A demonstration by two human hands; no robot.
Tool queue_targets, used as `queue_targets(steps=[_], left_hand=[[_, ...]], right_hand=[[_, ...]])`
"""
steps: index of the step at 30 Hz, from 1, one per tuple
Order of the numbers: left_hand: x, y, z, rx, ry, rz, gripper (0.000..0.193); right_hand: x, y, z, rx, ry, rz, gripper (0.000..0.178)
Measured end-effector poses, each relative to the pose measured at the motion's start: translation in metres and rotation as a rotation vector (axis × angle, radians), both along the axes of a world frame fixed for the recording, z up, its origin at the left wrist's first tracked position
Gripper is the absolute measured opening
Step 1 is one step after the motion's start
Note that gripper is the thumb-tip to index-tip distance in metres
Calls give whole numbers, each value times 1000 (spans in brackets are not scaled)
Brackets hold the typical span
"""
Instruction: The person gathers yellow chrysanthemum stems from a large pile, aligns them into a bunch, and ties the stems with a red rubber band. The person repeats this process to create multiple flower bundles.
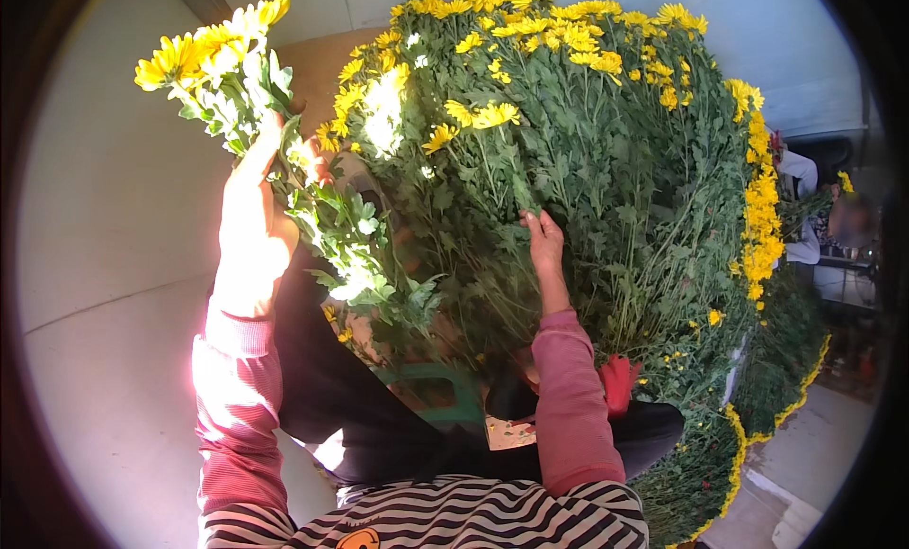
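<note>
My left hand (258, 170), raised at the left, is closed around a small bunch of yellow chrysanthemums (210, 56). Its blooms point up and away, and leafy stems trail down below the wrist toward the right. Strong light washes out part of this hand. Over the middle of a large heap of yellow chrysanthemums (606, 151), my right hand (544, 241) pinches a leafy chrysanthemum stem (519, 180) between thumb and fingers. Several open blooms (483, 116) stand above that hand; which of them belong to the pinched stem I cannot tell.
A green plastic stool (440, 388) stands by my legs, partly hidden by foliage. Something red (618, 383) lies by my right forearm. More bundled flowers (778, 360) lie at the right. Beyond them, another person in a light sleeve (803, 175) is near a flower stem.
</note>
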State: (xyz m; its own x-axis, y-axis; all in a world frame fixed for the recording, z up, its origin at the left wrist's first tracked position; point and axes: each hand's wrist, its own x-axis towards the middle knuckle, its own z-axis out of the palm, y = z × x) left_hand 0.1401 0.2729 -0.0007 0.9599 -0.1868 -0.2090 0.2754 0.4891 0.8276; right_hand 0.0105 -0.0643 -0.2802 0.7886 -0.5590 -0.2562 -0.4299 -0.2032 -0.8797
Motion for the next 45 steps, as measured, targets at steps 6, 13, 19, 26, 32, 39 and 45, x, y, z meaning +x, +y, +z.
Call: queue_targets(steps=[6,13,19,26,32,39,45], left_hand=[[4,-1,2,-51,117,76,30],[11,16,-12,-108,50,61,31],[4,17,-8,-146,-4,127,29],[5,36,-32,127,-197,3,128],[8,23,-18,67,-59,69,88],[12,16,-4,-164,204,137,22],[11,11,1,104,259,160,26]], right_hand=[[22,35,-15,-693,152,200,36],[12,26,-1,-288,247,109,47],[10,24,59,433,114,-8,32],[20,25,71,355,26,126,37],[38,29,26,-149,193,194,39],[70,72,-1,-527,376,443,56],[64,81,3,-463,154,254,47]])
